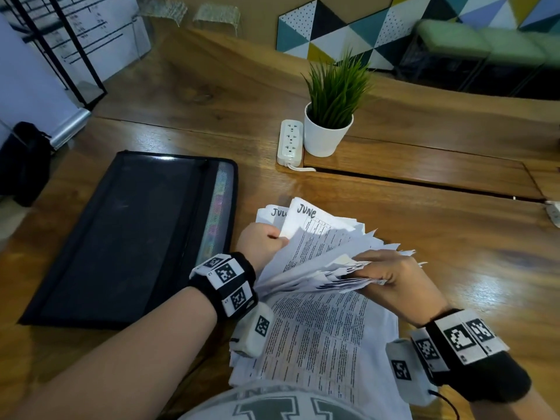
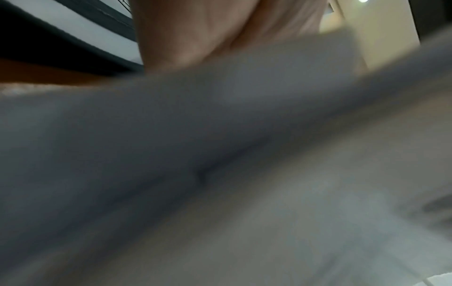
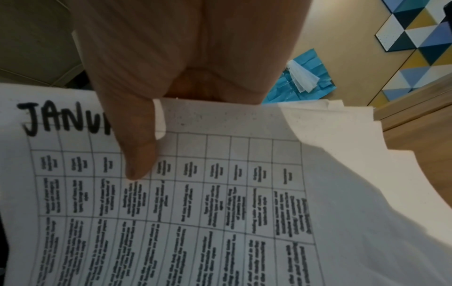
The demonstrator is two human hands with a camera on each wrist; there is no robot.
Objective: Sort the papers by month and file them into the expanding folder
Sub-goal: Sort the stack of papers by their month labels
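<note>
Left hand: fingers pinch the papers' far-left edge.
Right hand: fingers clamp the fanned right edges, thumb on top.
Folder: on table, left of both hands.

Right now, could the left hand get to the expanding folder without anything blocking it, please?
Probably yes, once it lets go. The left hand is pinching sheets of the fanned papers, and the expanding folder lies flat just to its left on the table, nothing between them.
</note>
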